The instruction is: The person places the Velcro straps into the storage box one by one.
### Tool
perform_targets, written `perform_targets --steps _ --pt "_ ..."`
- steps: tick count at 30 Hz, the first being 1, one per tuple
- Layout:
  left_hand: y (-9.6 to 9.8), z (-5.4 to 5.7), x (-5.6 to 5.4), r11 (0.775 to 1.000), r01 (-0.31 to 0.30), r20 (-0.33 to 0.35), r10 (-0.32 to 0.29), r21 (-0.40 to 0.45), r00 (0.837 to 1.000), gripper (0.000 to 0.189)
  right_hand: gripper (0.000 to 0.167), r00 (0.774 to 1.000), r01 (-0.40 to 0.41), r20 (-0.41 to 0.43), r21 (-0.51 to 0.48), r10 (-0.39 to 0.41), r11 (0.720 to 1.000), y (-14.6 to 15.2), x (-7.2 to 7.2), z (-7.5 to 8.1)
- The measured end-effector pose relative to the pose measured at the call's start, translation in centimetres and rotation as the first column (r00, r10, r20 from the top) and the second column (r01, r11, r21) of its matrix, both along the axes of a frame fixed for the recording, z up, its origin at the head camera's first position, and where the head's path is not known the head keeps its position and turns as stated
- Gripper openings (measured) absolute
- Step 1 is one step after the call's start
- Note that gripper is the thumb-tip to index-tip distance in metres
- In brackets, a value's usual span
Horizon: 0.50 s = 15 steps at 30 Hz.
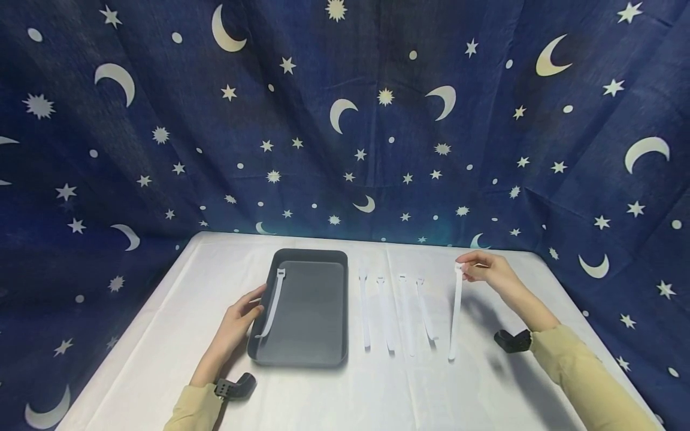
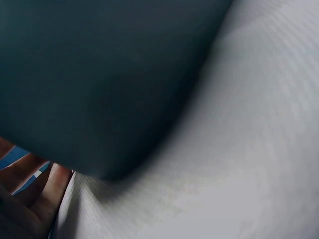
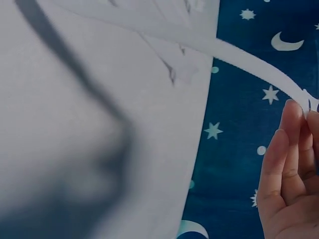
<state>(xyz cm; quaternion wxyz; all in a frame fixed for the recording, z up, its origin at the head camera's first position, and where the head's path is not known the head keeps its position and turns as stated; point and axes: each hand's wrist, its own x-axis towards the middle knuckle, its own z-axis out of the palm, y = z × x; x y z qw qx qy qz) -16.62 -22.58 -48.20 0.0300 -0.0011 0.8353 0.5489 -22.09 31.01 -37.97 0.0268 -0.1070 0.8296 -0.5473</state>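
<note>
My right hand [image 1: 487, 272] pinches a white cable tie [image 1: 456, 317] by its slotted head between thumb and fingertips. The strap hangs down from there; in the right wrist view the cable tie [image 3: 239, 57] bends away from the fingertips over the white cloth. At the left, my left hand [image 1: 237, 323] rests against the left wall of a dark grey tray [image 1: 315, 311], its fingers fairly straight. Inside the tray, another white cable tie [image 1: 276, 299] lies along the left side, slotted head to the back. The left wrist view shows the tray's corner [image 2: 114, 124] close up, with fingers [image 2: 52, 191] beside it.
Several more white cable ties [image 1: 386, 314] lie side by side on the white tablecloth [image 1: 377, 395], between the tray and my right hand. A dark blue curtain [image 1: 377, 161] with moons and stars stands behind the table. Black wrist cameras sit below both hands.
</note>
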Motion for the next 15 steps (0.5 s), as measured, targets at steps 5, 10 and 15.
perform_targets --steps 5,10,15 --pt "0.0 -0.1 0.0 1.000 0.000 -0.009 0.000 0.006 1.000 0.048 0.018 1.000 0.026 0.015 0.029 -0.026 0.999 -0.5 0.4 1.3" --pt "0.0 -0.1 -0.1 1.000 0.000 0.001 0.000 0.005 1.000 0.049 0.023 0.999 0.039 0.010 0.057 -0.039 0.998 -0.9 0.6 2.5" --pt "-0.1 0.0 -0.1 1.000 -0.003 0.006 0.003 0.011 1.000 0.049 0.017 0.999 0.039 -0.014 0.049 -0.038 0.998 -1.4 0.6 3.3"
